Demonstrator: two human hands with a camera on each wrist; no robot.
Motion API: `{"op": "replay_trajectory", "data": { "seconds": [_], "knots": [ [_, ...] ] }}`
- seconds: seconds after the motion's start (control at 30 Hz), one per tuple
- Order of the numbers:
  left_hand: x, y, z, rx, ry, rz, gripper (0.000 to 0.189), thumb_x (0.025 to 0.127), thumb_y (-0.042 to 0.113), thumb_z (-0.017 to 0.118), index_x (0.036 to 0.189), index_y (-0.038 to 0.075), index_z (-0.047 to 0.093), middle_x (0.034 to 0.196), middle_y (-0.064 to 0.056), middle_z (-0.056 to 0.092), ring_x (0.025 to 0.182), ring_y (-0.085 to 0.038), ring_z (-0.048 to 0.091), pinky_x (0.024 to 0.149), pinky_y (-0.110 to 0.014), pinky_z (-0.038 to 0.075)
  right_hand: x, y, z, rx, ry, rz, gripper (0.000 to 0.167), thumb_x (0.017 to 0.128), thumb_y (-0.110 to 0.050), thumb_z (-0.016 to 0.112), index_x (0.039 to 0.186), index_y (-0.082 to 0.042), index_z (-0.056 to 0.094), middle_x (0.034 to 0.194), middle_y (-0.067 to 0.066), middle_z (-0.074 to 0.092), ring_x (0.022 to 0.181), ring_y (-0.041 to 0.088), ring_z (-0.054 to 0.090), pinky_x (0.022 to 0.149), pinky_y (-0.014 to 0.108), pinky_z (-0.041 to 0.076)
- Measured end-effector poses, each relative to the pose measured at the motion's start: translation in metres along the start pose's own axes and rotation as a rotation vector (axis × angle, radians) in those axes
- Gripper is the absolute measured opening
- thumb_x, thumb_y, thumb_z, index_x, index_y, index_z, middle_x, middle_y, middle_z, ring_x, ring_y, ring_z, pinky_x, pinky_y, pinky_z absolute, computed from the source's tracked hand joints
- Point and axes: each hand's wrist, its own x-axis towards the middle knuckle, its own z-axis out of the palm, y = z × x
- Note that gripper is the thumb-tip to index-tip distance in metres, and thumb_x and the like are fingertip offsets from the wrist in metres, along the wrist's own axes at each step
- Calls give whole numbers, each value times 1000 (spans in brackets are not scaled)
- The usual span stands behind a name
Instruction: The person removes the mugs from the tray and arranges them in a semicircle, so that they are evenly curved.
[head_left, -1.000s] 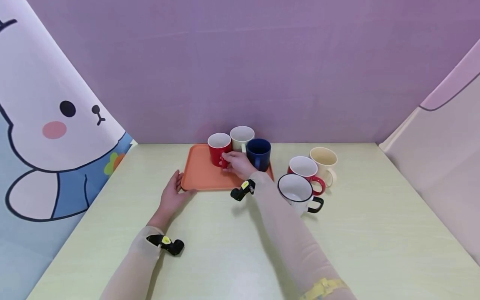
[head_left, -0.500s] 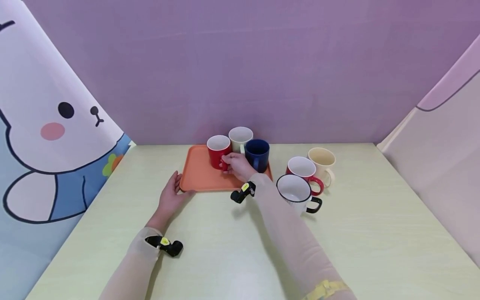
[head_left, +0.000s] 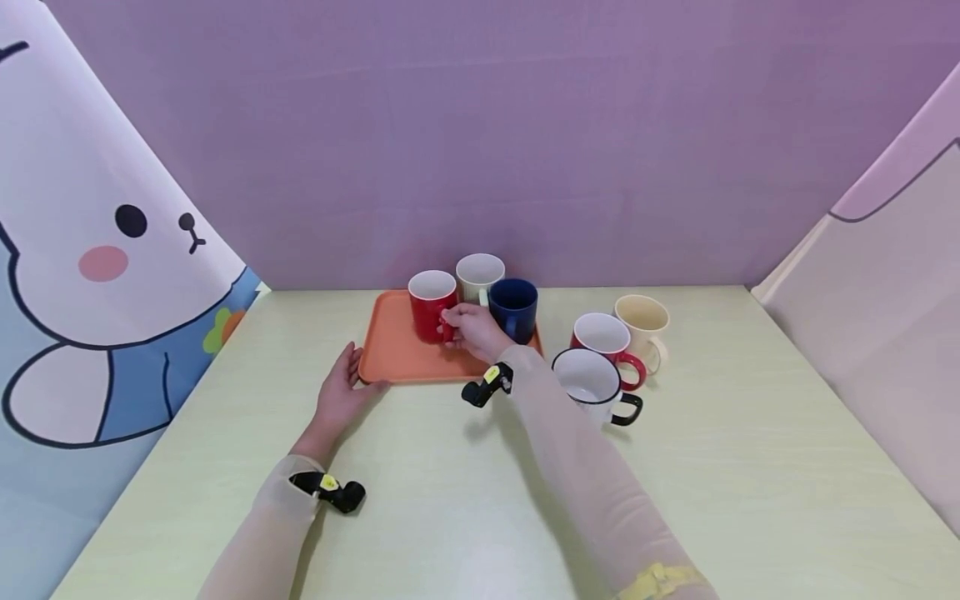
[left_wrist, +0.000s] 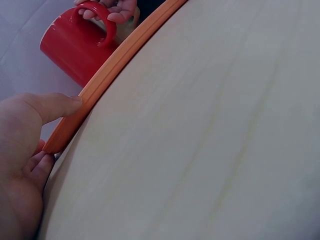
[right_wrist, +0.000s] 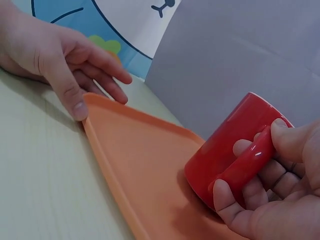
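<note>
My right hand (head_left: 474, 329) grips the handle of a red mug (head_left: 429, 321) with a white inside. In the right wrist view, the fingers curl through the handle and the thumb lies along its top. The mug's base is close over the orange tray (right_wrist: 145, 155). At the tray's front left corner rests my left hand (head_left: 343, 400), its thumb against the front rim and its fingers loosely extended along the left side. Behind the red mug stands a white mug (head_left: 480, 268), partly hidden. A dark blue mug (head_left: 513, 304) stands at the tray's right end.
On the table (head_left: 420, 500), right of the tray, are three more mugs close together: a white one with a black rim and handle (head_left: 588, 379), a red one with a white inside (head_left: 602, 333) and a cream one (head_left: 642, 317). A purple backdrop (head_left: 525, 150) rises behind.
My right hand has shifted the red mug slightly to the left and nearer, away from the white mug. My left hand stays at the tray's corner. The other mugs have not moved.
</note>
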Motion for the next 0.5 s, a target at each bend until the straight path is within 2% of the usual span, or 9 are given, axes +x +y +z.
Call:
{"op": "replay_trajectory", "data": {
  "seconds": [0.23,0.5],
  "knots": [
    [1,-1,-1,5,4,12,97,91,10,73,158,-1,4,160,-24,23,146,-36,27,120,-43,27,-6,-17,1,-9,-5,-14,13,103,-13,54,96,-4,60,90,9,59,79,22,55,68,27,52],
    [3,-1,-1,-1,-1,20,99,90,13,74,158,0,4,160,-24,23,146,-37,28,120,-44,27,-14,-38,-3,-50,14,-21,17,103,-17,55,104,-2,63,99,11,61,85,24,55,75,30,53]
  ]
}}
